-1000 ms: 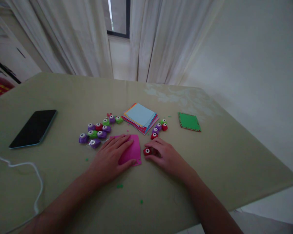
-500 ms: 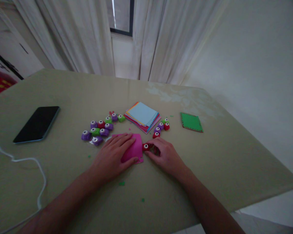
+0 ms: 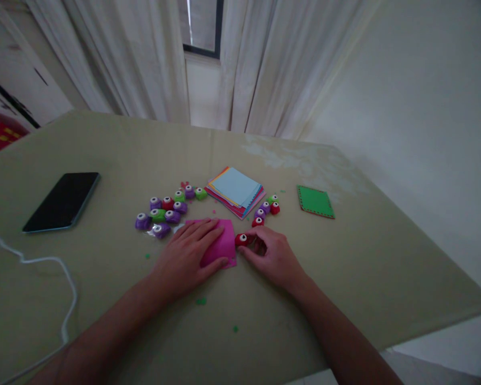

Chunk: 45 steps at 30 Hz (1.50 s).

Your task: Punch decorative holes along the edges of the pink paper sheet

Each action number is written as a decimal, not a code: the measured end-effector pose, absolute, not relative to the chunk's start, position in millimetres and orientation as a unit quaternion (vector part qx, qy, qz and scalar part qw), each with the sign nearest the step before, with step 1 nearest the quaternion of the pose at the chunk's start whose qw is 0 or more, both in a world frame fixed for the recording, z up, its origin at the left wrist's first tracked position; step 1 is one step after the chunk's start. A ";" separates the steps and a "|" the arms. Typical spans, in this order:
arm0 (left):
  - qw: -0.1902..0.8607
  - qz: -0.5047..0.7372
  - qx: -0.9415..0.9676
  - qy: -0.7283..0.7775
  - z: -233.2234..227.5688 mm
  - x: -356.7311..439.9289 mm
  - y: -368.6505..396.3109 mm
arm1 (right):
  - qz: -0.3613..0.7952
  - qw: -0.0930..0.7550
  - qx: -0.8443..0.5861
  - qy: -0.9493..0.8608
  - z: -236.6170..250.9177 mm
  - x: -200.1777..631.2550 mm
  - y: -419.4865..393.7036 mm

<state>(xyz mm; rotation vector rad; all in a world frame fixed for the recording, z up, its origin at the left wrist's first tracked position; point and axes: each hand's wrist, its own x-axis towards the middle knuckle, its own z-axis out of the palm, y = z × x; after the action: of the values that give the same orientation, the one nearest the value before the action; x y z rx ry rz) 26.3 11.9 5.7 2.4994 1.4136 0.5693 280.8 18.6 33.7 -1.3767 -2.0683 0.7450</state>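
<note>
right hand (image 3: 279, 256): grip pinched on red punch (image 3: 241, 240), at right edge of pink paper (image 3: 220, 248) on counter (image 3: 280, 342); punch's long axis unclear, fingers cover part. left hand (image 3: 189, 250) flat on paper, fingers extended, grip loose.

Black tablet (image 3: 62, 202) near white cable (image 3: 43, 260).

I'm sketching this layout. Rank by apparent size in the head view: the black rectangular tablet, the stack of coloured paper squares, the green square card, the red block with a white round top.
1. Black tablet
2. Stack of paper squares
3. Green card
4. Red block, smallest by far
</note>
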 end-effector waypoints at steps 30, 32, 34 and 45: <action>0.090 0.163 0.859 0.477 3.1 25.8 9.6 | 0.303 0.234 -0.413 -0.827 37.2 287.5 18.8; 0.090 0.164 0.859 0.477 3.6 25.7 9.5 | 0.305 0.234 -0.410 -0.827 37.7 287.4 19.0; 0.092 0.164 0.859 0.476 3.7 25.4 9.6 | 0.306 0.236 -0.410 -0.826 38.0 287.3 18.9; 0.102 0.178 0.860 0.467 2.4 24.8 10.6 | 0.315 0.231 -0.411 -0.824 39.0 287.3 18.4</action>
<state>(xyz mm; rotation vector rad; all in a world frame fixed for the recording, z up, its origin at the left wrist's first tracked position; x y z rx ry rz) 24.8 10.6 2.4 2.5397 1.3795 0.5271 287.3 18.4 39.0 -1.1297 -2.2663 0.8651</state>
